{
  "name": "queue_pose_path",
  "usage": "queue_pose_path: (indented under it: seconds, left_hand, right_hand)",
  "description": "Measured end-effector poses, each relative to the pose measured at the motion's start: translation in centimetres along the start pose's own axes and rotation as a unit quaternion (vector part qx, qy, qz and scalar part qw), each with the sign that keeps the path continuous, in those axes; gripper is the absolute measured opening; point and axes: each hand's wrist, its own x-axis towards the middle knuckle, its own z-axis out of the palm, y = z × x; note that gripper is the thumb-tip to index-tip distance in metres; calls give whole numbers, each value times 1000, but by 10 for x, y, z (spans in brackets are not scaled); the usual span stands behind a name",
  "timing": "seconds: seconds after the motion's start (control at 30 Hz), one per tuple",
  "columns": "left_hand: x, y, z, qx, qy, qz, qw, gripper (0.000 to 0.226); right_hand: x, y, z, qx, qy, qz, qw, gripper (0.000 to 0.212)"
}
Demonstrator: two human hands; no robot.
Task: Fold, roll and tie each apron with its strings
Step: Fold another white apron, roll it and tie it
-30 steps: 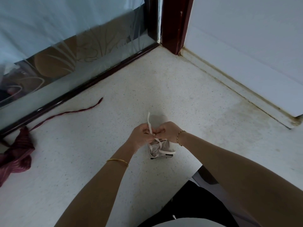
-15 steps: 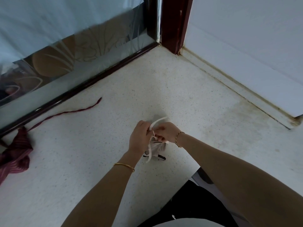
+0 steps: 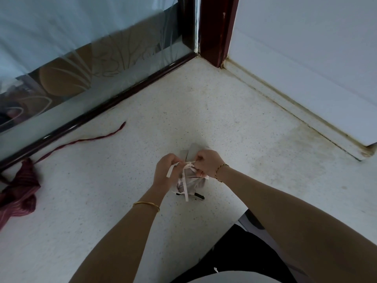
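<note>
Here, both hands worked close together over the pale apron [image 3: 191,183], which lay rolled into a small bundle on the worktop [image 3: 224,119].

- Bundle sat directly beneath and between the hands. Its long axis ran away from the person: near end below the wrists, far end poking out just beyond the knuckles.
- Strings [image 3: 184,186] crossed that axis. The knot [image 3: 188,164] sat on top of the roll, in the gap between the two hands.
- Left hand [image 3: 166,172]: fingers curled, pinching a length of string just left of the knot.
- Right hand [image 3: 208,163]: fingers curled, pinching the string just right of the knot.
- One loose tail hung from the knot toward the person, over the near end of the roll.
- Neither hand was nearer; the bundle lay evenly between them.

Judgement: tying was under way, and the next pull would likely go sideways, left and right, across the roll. If the pull were uneven, the light bundle could swing or unroll.

A maroon apron [image 3: 18,190] lay crumpled well to the left of the left hand, not yet folded, its string [image 3: 85,140] trailing loose.
</note>
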Motion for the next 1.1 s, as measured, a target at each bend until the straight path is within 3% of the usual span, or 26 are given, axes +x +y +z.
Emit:
queue_pose_path:
  seconds: [0.2, 0.27, 0.37, 0.43, 0.5, 0.57, 0.6, 0.67, 0.7, 0.77, 0.93, 1.1]
  left_hand:
    - [6, -7, -9, -61, 1, -163, 985, 15]
    - [8, -8, -10, -63, 6, -198, 978, 17]
    - [11, -7, -15, -90, -26, -232, 968, 9]
    - [18, -3, -21, -91, -34, -236, 967, 23]
    - [22, 5, -26, 15, 67, -167, 984, 39]
    - [19, 23, -26, 89, 143, 22, 985, 33]
    - [17, 30, -24, 126, 104, 121, 979, 26]
    - [10, 42, -13, 241, -59, 237, 939, 14]
    - [9, 41, -7, 286, -123, 253, 916, 13]
    - [12, 37, 3, 322, -170, 247, 898, 14]
    - [11, 34, 18, 357, -158, 258, 884, 14]
    - [6, 35, 25, 350, -150, 241, 893, 8]
  right_hand:
    - [-5, 3, -14, -188, -4, -37, 982, 24]
    - [-5, 0, -14, -248, -16, -49, 967, 19]
    - [-3, 0, -13, -261, -17, -37, 965, 15]
    - [0, 4, -16, -219, -24, -17, 975, 17]
    - [1, 9, -21, -164, -47, -8, 985, 20]
    - [0, 11, -24, -133, -56, -11, 989, 20]
    - [0, 11, -25, -125, -49, -14, 991, 20]
    - [0, 10, -26, -115, -29, -24, 993, 19]
    - [-2, 9, -27, -121, -24, -28, 992, 19]
    - [-5, 7, -30, -157, -29, -37, 986, 17]
    - [-9, 6, -38, -284, -26, -78, 955, 18]
    - [-9, 2, -32, -391, 10, -73, 918, 22]
